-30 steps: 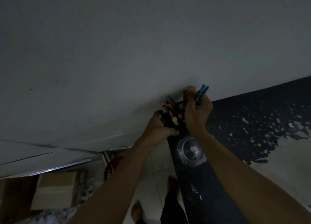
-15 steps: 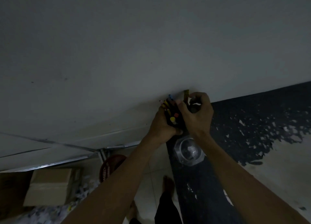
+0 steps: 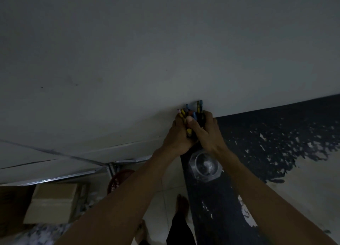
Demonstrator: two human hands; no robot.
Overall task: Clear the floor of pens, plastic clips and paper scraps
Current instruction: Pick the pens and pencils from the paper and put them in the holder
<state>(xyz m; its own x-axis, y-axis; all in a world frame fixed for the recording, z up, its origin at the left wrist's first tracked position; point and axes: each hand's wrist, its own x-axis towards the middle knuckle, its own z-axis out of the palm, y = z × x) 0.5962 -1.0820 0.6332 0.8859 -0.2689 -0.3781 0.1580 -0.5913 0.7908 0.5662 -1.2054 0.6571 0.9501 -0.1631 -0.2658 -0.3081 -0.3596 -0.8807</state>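
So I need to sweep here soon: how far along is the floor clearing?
Partly done. A bunch of pens is off the floor, gripped by both the left hand and right hand above the dark ledge. Left: scraps still litter the floor beside the box. No clips can be made out.

A bundle of pens (image 3: 191, 116) — yellow, blue, red and dark barrels — stands roughly upright, clasped between the left hand (image 3: 177, 136) and the right hand (image 3: 206, 132), whose fingers (image 3: 190, 120) curl round it. The tips fan out above the knuckles, the blue ones poking highest against the pale wall. The lower ends are hidden inside the grip — too dark to count them.
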